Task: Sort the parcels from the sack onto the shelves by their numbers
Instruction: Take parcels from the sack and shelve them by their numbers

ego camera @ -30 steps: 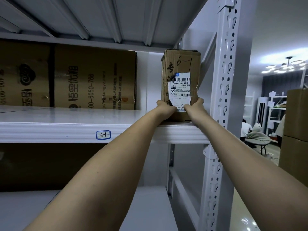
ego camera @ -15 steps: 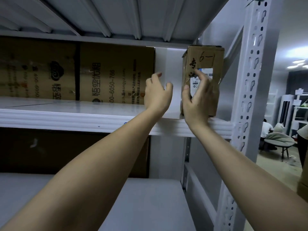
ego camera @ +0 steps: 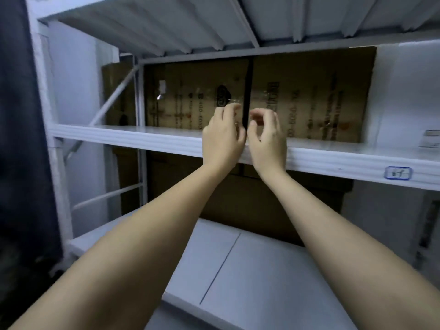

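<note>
- Both bare forearms reach up from the lower corners toward the frame's centre.
- The left hand (ego camera: 222, 136) and right hand (ego camera: 266, 136) hang side by side, nearly touching, fingers (ego camera: 258, 115) loosely curled, holding nothing.

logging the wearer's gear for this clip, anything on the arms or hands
Nothing worn that shows: the left hand and right hand are bare, without gloves, and both forearms are uncovered, with no sleeves, watch or bands in view. Rings are too blurred to rule out.

Two large cartons (ego camera: 259, 96) are set side by side on the upper shelf (ego camera: 142, 138); a label (ego camera: 397, 173) is fixed at four o'clock.
</note>
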Tool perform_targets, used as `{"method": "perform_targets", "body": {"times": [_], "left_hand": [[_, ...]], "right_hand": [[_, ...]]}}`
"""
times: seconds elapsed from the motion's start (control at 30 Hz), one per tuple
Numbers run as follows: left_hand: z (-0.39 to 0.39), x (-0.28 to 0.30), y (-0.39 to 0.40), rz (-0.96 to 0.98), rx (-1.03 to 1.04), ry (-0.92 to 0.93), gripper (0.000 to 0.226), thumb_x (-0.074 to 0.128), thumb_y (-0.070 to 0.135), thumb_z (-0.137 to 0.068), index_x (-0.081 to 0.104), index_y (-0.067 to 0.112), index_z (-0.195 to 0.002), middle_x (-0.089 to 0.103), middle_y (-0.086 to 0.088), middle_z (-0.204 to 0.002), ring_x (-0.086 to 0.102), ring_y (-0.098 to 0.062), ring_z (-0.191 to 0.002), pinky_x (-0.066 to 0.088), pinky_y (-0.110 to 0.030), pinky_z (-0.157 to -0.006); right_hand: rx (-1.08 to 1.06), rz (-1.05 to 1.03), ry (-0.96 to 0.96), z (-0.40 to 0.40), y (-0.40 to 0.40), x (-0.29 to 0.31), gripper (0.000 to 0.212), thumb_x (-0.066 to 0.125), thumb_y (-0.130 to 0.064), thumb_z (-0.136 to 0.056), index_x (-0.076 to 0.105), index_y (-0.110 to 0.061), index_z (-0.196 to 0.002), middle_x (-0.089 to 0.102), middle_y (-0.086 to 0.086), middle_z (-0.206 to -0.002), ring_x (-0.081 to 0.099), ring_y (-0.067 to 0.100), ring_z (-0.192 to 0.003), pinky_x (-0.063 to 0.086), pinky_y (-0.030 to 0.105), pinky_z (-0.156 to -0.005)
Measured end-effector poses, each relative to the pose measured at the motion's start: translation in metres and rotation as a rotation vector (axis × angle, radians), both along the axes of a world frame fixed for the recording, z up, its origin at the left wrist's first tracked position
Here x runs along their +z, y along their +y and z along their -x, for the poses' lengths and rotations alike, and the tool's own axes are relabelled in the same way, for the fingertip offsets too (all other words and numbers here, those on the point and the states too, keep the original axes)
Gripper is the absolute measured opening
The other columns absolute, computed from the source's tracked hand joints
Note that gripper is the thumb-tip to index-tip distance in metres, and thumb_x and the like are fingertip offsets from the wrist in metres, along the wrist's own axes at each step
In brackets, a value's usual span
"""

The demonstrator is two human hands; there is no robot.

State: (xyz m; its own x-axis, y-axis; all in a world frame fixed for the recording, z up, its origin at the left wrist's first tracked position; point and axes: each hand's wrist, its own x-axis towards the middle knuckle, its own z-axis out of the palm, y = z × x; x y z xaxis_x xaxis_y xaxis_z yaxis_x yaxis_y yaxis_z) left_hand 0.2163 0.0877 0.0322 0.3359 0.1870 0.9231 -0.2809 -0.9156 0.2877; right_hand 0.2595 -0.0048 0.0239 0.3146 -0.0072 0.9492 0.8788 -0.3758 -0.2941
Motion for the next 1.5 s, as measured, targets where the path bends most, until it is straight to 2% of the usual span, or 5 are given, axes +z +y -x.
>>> {"method": "perform_targets", "body": {"times": [0.33,0.47,0.8,1.23,1.5], "left_hand": [[0.112,-0.078,0.266,0.018,0.465,0.218,0.036,0.048,0.014,-0.089,0.051,0.013,-0.126,0.055,-0.006,-0.121,0.056,-0.024,-0.105,0.046,-0.043,-0.083],[0.159,-0.119,0.354,0.043,0.674,0.346,0.042,0.050,0.017,-0.090,0.046,0.016,-0.132,0.052,-0.006,-0.126,0.056,-0.024,-0.105,0.039,-0.031,-0.077],[0.248,-0.219,0.553,0.264,1.011,0.812,0.051,0.052,0.027,-0.089,0.037,0.016,-0.137,0.042,-0.010,-0.129,0.047,-0.033,-0.115,0.042,-0.044,-0.087],[0.324,-0.331,0.732,0.772,1.144,1.160,0.084,0.059,0.045,-0.085,0.014,0.015,-0.149,0.026,-0.011,-0.145,0.034,-0.032,-0.130,0.036,-0.045,-0.103],[0.349,-0.384,0.829,0.962,1.066,1.238,0.095,0.064,0.050,-0.080,0.008,0.019,-0.151,0.020,-0.008,-0.148,0.029,-0.031,-0.136,0.032,-0.045,-0.108]], "right_hand": [[0.204,0.250,0.086,0.063,0.261,-0.072,0.025,0.052,-0.013,-0.088,0.062,-0.012,-0.112,0.062,0.003,-0.111,0.056,0.022,-0.106,0.041,0.036,-0.088],[0.320,0.408,0.151,0.083,0.353,-0.109,0.027,0.052,-0.016,-0.090,0.060,-0.014,-0.117,0.059,0.004,-0.115,0.054,0.022,-0.108,0.042,0.036,-0.091],[0.557,0.739,0.304,0.121,0.580,-0.209,0.028,0.052,-0.023,-0.092,0.055,-0.019,-0.119,0.055,0.000,-0.121,0.052,0.020,-0.114,0.046,0.040,-0.095],[0.760,1.159,0.425,0.159,0.797,-0.313,0.031,0.053,-0.029,-0.093,0.053,-0.019,-0.122,0.051,0.004,-0.123,0.050,0.024,-0.115,0.044,0.036,-0.089],[0.880,1.353,0.699,0.204,0.903,-0.380,0.040,0.056,-0.031,-0.092,0.049,-0.020,-0.130,0.048,0.004,-0.132,0.050,0.023,-0.119,0.044,0.041,-0.100]]}}
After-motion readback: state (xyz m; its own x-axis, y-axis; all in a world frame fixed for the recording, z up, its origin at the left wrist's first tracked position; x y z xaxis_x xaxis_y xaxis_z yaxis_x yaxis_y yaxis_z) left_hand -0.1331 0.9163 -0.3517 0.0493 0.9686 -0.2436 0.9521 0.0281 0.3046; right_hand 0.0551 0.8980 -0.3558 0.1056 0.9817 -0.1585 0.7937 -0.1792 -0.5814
